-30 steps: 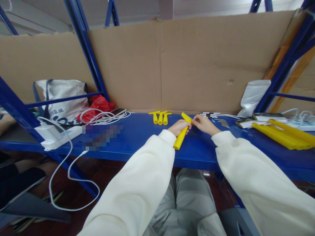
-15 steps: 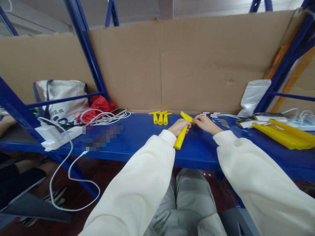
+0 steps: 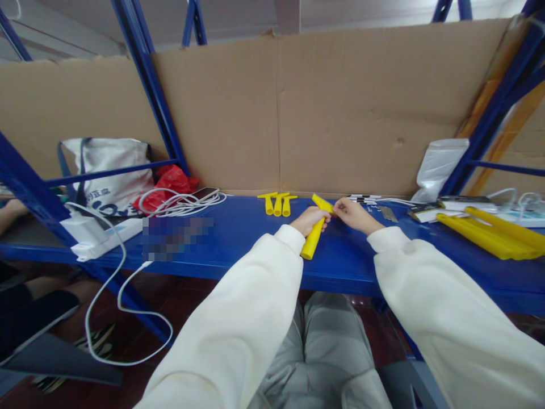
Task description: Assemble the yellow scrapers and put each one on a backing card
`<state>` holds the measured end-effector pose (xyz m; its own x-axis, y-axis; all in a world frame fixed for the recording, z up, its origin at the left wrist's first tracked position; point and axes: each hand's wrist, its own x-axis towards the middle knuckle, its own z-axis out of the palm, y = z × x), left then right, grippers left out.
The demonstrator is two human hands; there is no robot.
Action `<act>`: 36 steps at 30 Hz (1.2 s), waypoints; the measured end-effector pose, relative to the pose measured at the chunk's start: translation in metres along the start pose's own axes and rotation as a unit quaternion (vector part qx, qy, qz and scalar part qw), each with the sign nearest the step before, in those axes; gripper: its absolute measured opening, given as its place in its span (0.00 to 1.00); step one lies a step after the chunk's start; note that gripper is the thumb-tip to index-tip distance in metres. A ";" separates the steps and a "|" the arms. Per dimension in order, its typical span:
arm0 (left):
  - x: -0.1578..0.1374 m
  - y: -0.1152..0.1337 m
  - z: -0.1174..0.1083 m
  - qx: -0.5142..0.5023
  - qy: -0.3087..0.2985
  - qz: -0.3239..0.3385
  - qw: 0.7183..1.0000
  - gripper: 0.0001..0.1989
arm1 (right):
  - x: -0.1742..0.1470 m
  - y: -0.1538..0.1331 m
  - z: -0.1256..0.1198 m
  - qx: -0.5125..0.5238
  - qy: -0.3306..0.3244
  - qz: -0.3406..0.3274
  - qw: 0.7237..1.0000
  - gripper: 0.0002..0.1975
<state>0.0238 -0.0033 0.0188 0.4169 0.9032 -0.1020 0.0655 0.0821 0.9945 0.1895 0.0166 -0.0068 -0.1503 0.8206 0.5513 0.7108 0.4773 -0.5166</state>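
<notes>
My left hand [image 3: 314, 220] is wrapped round the tubular handle of a yellow T-shaped tool [image 3: 312, 244], which looks like a scraper. The handle's lower end points toward me, and its crosspiece rises above my fist. At the right end of that crosspiece, my right hand [image 3: 349, 213] is closed in a pinch; whether it grips the crosspiece or something small is hidden by the fingers. Behind my left hand, three similar yellow T-shaped tools [image 3: 278, 205] lie side by side, hollow ends facing me. A flat grey metal piece [image 3: 388, 214] lies right of my right hand.
Long yellow pieces [image 3: 489, 236] lie at the right on the blue table [image 3: 247, 250]. Small black-and-white strips [image 3: 364, 199] are behind my right hand. Coiled white cable [image 3: 187, 203], a power strip [image 3: 110, 236] and a cloth bag [image 3: 113, 170] occupy the left. Cardboard [image 3: 340, 113] walls the back.
My right hand's fingers have shifted slightly left, at the crosspiece's end. My left hand and the yellow tool stay in nearly the same place.
</notes>
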 end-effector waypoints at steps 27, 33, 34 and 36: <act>-0.003 0.000 0.002 0.022 0.000 -0.004 1.000 0.17 | -0.002 -0.005 -0.005 -0.005 -0.010 0.019 1.000 0.03; -0.002 0.000 0.001 0.017 0.007 -0.003 1.000 0.16 | -0.003 -0.008 -0.005 0.016 -0.010 0.020 1.000 0.02; -0.002 0.000 0.001 0.019 0.011 -0.004 1.000 0.16 | -0.004 -0.009 -0.005 0.017 -0.013 0.021 1.000 0.02; -0.002 0.001 0.000 0.023 0.016 -0.008 1.000 0.15 | -0.004 -0.010 -0.006 0.012 -0.018 0.029 0.999 0.02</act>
<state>0.0232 -0.0053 0.0196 0.3869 0.9148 -0.1155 0.1144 0.0767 0.9905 0.1867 0.0069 0.0002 -0.1341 0.8576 0.4964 0.7021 0.4358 -0.5631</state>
